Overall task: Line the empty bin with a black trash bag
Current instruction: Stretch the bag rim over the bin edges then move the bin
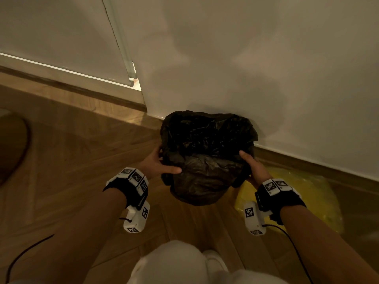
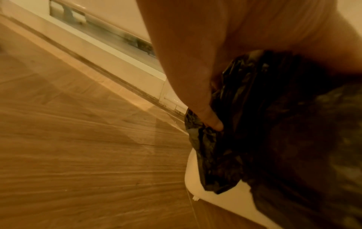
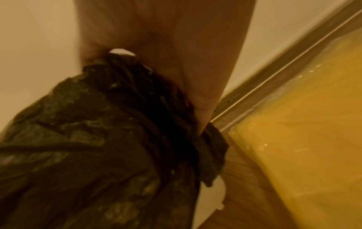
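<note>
A black trash bag is draped over the bin's mouth and down its sides, against the wall. The bin's white wall shows only below the bag's folded edge, also in the right wrist view. My left hand holds the bag at the bin's left side, thumb laid across the front and a fingertip dug into the fold. My right hand holds the right side, thumb on the rim, with its fingers tucked into the bunched plastic.
A filled yellow bag lies on the wood floor just right of the bin, close to my right wrist. The white wall and skirting stand directly behind. A thin cable crosses the floor at lower left. My knee is below.
</note>
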